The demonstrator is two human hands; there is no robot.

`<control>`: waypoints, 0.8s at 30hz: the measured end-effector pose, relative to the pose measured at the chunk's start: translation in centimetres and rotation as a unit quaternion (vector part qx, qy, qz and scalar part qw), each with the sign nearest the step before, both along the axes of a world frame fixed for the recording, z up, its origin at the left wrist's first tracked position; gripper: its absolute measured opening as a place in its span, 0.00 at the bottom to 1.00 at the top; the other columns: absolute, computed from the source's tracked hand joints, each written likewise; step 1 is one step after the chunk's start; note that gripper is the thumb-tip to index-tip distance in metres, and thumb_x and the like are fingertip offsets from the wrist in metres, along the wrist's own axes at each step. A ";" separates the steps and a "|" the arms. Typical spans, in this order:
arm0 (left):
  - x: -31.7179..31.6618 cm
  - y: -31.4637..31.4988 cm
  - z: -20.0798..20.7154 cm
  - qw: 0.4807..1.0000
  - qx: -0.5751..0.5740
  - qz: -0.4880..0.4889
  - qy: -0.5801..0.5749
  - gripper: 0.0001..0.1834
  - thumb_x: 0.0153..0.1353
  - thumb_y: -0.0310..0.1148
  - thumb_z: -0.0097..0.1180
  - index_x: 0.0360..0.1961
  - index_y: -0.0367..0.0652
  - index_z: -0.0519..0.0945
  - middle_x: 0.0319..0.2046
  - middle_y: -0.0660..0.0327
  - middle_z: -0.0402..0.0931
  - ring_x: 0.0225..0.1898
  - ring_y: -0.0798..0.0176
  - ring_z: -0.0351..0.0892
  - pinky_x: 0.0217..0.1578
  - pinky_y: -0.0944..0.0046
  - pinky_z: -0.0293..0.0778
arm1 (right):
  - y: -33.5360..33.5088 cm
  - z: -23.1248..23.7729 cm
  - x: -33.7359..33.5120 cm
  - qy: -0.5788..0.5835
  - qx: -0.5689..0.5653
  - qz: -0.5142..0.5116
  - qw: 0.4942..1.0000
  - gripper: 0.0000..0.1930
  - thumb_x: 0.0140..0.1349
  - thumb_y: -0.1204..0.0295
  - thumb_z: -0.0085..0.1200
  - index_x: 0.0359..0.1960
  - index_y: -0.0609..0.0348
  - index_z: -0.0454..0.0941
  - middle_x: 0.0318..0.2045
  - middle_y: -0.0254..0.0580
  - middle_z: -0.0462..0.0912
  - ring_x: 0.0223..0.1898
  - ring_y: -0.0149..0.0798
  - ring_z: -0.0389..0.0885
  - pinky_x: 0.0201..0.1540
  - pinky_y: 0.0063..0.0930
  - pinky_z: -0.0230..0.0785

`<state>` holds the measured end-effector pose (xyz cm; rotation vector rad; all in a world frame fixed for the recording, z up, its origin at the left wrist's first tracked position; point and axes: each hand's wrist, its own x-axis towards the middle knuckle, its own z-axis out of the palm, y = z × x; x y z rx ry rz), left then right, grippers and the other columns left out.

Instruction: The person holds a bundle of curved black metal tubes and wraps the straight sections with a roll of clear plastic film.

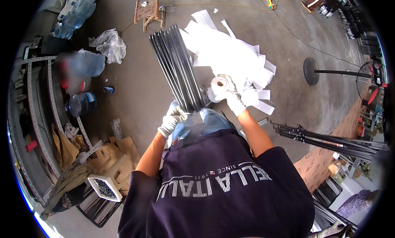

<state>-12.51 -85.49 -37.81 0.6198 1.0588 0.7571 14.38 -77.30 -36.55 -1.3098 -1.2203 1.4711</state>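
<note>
The gloved left hand (173, 120) is gripping a bundle of black tubes (175, 65) near its lower end, the bundle slanting outward from the lap (207, 122). The gloved right hand (233, 97) is clasping a white roll (213, 91) beside it. White sheets (232, 53) are lying on the floor (138, 86).
</note>
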 end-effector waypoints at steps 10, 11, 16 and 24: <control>1.9 2.1 0.3 0.996 0.007 0.078 0.046 0.08 0.46 0.21 0.61 0.22 0.45 0.74 0.22 0.72 0.73 0.24 0.77 0.69 0.28 0.74 0.68 | 1.5 -4.0 -7.7 0.121 -0.092 0.190 0.970 0.36 0.48 0.77 0.57 0.61 0.56 0.54 0.45 0.41 0.71 0.47 0.35 0.71 0.51 0.26 0.66; 2.0 1.8 0.1 0.994 0.033 0.085 0.064 0.08 0.47 0.21 0.60 0.22 0.45 0.74 0.21 0.73 0.72 0.24 0.77 0.68 0.28 0.74 0.67 | 1.6 -4.0 -8.3 0.126 -0.102 0.206 0.965 0.36 0.49 0.77 0.56 0.61 0.56 0.53 0.45 0.41 0.71 0.47 0.35 0.71 0.51 0.26 0.66; 4.1 0.1 0.0 0.954 0.088 0.156 0.239 0.08 0.48 0.22 0.58 0.25 0.43 0.71 0.23 0.70 0.67 0.27 0.74 0.65 0.31 0.73 0.65 | 2.9 -3.4 -8.4 0.126 -0.134 0.250 0.951 0.36 0.51 0.77 0.55 0.62 0.56 0.52 0.47 0.42 0.71 0.48 0.35 0.71 0.51 0.27 0.65; 3.3 5.1 -3.5 0.950 0.166 0.199 0.173 0.18 0.49 0.33 0.62 0.39 0.39 0.71 0.31 0.63 0.72 0.34 0.66 0.74 0.38 0.68 0.72 | 2.8 -3.5 -7.5 0.099 -0.134 0.234 0.958 0.35 0.54 0.77 0.52 0.63 0.57 0.50 0.49 0.45 0.69 0.48 0.36 0.71 0.52 0.28 0.65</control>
